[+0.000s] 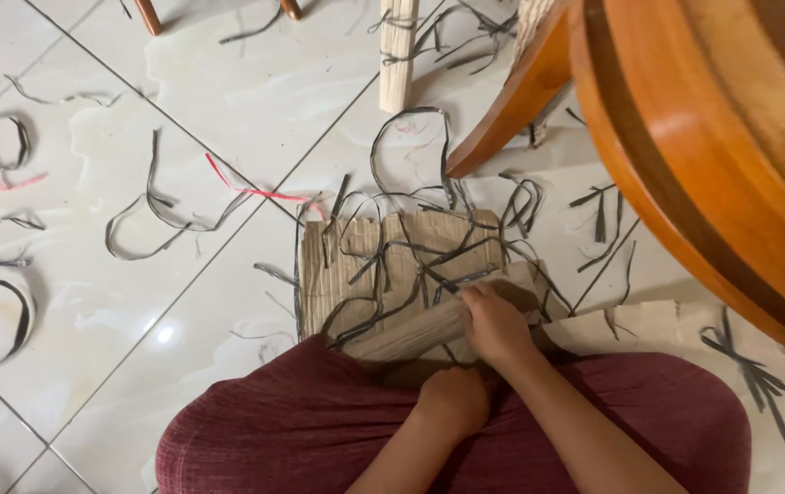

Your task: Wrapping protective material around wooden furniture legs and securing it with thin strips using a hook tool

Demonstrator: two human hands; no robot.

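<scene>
The person is clamping the right hand [495,322] on a bundle of thin sticks [411,337] lying across the lap above the cardboard sheet [402,261], the left hand [452,400] resting fisted just beside it, and should be gripping evenly to keep the sticks aligned.

Right hand [495,322] closed around the end of a bundle of thin pale sticks [411,337]; left hand [452,400] fisted on maroon-clad lap [301,430]. Bundle lies over a flat stick mat [383,256] on white tile floor [228,101]. Dark plastic strips [164,215] scattered about; orange wooden furniture [685,155] at right.
</scene>
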